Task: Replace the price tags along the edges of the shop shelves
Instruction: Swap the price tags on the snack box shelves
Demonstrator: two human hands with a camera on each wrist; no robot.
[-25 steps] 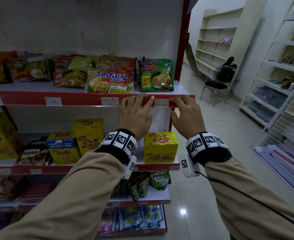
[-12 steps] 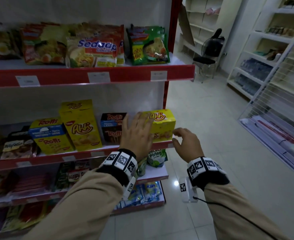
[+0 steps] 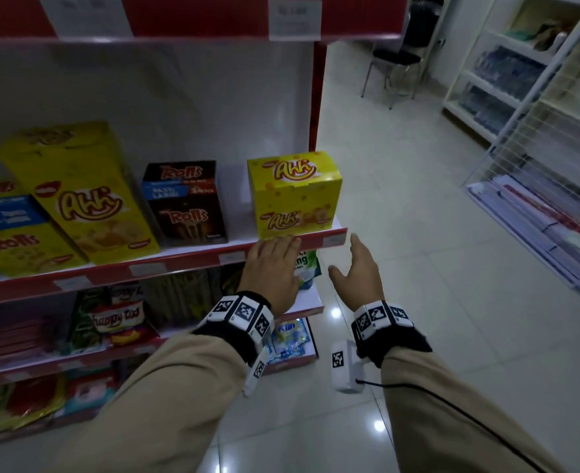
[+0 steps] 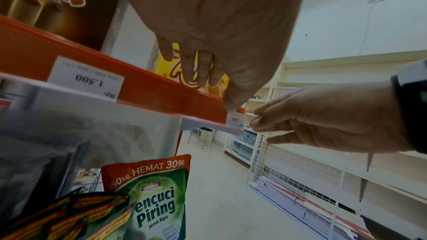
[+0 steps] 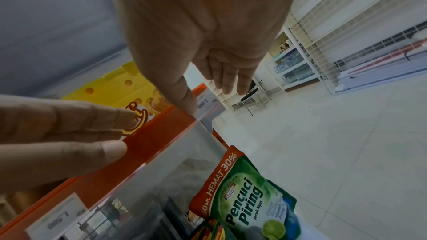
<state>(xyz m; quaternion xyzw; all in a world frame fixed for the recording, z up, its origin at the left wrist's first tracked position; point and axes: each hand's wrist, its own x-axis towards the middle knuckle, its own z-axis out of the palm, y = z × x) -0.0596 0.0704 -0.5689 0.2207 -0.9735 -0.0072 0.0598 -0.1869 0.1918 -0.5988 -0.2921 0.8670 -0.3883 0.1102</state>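
Observation:
A small white price tag (image 3: pixel 337 239) (image 4: pixel 235 119) (image 5: pixel 209 106) sits at the right end of the red edge strip (image 3: pixel 186 259) of the second shelf. My left hand (image 3: pixel 275 254) (image 4: pixel 208 43) lies with straight fingers on that strip, just under the yellow Ahh box (image 3: pixel 293 196). My right hand (image 3: pixel 358 264) (image 5: pixel 208 43) is spread beside the shelf end, holding nothing, its thumb tip at the tag's left edge. Other tags (image 3: pixel 231 257) sit further left on the strip, one reading 1.500 (image 4: pixel 85 78). The upper shelf edge carries tags (image 3: pixel 295 18) too.
Rolls boxes (image 3: pixel 184 203) and a tall Ahh box (image 3: pixel 77 192) stand on the second shelf. A green dish-soap pouch (image 4: pixel 152 198) stands on the shelf below. A black chair (image 3: pixel 396 63) and white wire racks (image 3: pixel 537 165) stand across the tiled aisle.
Both hands came down from the top shelf's edge strip to the second shelf's strip. My view tilted down with them and moved closer.

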